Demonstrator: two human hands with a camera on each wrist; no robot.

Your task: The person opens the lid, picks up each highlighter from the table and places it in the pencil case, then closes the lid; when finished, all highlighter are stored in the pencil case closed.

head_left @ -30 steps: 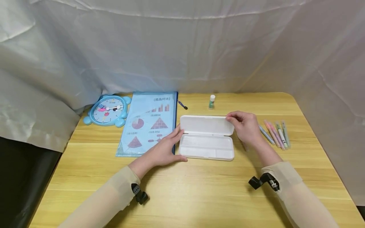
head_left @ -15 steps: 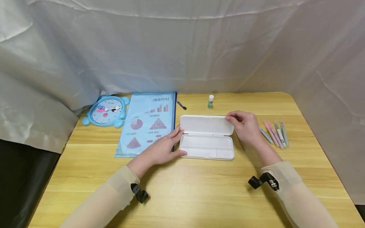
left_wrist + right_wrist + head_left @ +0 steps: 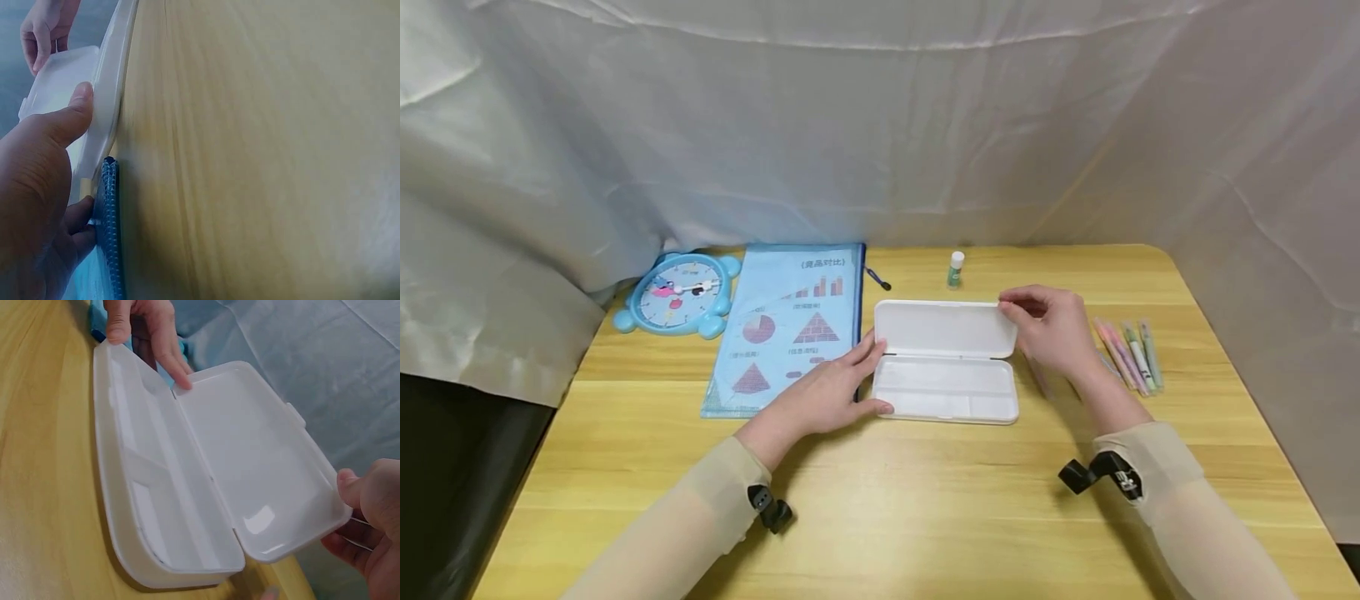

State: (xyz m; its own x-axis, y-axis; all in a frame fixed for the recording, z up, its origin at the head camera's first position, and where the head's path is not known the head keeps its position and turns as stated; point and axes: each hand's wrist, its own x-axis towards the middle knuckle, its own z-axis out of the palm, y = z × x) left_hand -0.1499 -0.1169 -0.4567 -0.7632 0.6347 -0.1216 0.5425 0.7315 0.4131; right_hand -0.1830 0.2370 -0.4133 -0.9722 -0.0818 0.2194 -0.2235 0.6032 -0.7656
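A white plastic pencil case (image 3: 932, 387) lies on the table with its hinged lid (image 3: 250, 456) raised and tilted back. Inside, the tray shows dividers and bare compartments. My left hand (image 3: 823, 396) holds the case's left end, thumb at the near corner and a finger against the lid by the hinge. At the lid's far right corner, my right hand (image 3: 1056, 329) pinches the edge between thumb and fingers. Part of a thin pinkish item (image 3: 1037, 375) shows beneath the right hand; its kind is unclear.
A blue zip document pouch (image 3: 767, 333) lies under and beside my left hand. Further left is a blue toy clock (image 3: 677, 293). A glue stick (image 3: 955, 271) stands behind the case. Several coloured pens (image 3: 1131, 354) lie to the right. Grey curtain (image 3: 880, 142) closes off the back.
My left thumb has come in onto the case's near left corner. The right hand has shifted slightly back and right with the lid corner, and now covers more of a blue pen.
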